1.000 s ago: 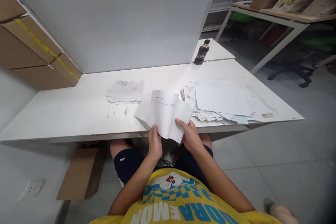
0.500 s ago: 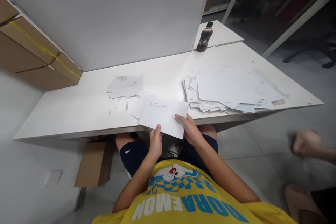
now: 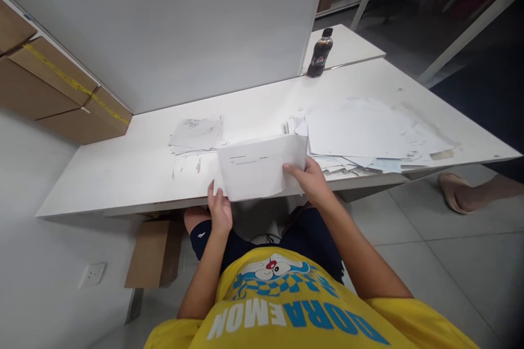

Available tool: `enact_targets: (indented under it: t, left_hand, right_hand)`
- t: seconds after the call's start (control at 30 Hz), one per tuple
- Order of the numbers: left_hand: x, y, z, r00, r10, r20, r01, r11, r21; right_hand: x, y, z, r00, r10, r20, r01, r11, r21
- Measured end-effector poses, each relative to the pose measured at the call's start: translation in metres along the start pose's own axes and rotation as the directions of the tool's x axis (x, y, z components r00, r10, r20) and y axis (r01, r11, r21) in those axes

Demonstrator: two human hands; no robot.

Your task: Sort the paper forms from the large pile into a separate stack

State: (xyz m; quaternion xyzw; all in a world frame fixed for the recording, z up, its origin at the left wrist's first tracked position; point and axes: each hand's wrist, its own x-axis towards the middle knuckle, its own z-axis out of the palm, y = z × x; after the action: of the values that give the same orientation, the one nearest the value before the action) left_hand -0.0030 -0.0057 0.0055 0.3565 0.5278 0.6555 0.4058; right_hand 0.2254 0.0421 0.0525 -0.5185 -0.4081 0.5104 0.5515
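I hold a folded white sheet of paper (image 3: pixel 256 169) upright over the near edge of the white table (image 3: pixel 123 174). My left hand (image 3: pixel 220 211) grips its lower left corner. At the right side of the sheet, my right hand (image 3: pixel 311 181) pinches it with the thumb on top. A loose, wide pile of white papers (image 3: pixel 360 136) lies on the table just right of the held sheet. A smaller stack of printed sheets (image 3: pixel 196 135) lies behind and to the left of it.
A dark soda bottle (image 3: pixel 319 53) stands at the back by a white partition wall (image 3: pixel 184 27). Cardboard boxes (image 3: pixel 53 92) are stacked at the left, another box (image 3: pixel 151 253) sits under the table. Another person's foot (image 3: pixel 462 199) rests on the tiled floor at right.
The sheet went from lying flat at the table edge to being raised and folded upright. My left hand slid to its lower left corner; the other person's foot moved up beside the table.
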Motion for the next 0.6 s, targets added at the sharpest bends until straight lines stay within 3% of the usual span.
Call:
enact_targets:
  t: [0.1, 0.2, 0.43, 0.6]
  left_hand:
    - [0.022, 0.015, -0.008, 0.99, 0.13, 0.058, -0.136, 0.983, 0.125]
    - [0.033, 0.02, -0.007, 0.965, 0.205, 0.163, -0.234, 0.956, 0.179]
    - [0.033, -0.006, 0.004, 0.965, 0.169, 0.202, -0.22, 0.939, 0.265]
    - [0.035, -0.012, 0.005, 0.955, 0.162, 0.248, -0.231, 0.932, 0.279]
  right_hand:
    - [0.008, -0.013, -0.006, 0.992, -0.116, 0.04, 0.118, 0.992, -0.04]
    - [0.011, -0.01, -0.003, 0.987, -0.159, 0.025, 0.16, 0.986, -0.039]
    - [0.01, 0.039, 0.0, 0.983, -0.174, 0.052, 0.173, 0.985, 0.025]
    - [0.01, 0.046, -0.005, 0.978, -0.206, 0.033, 0.204, 0.977, 0.058]
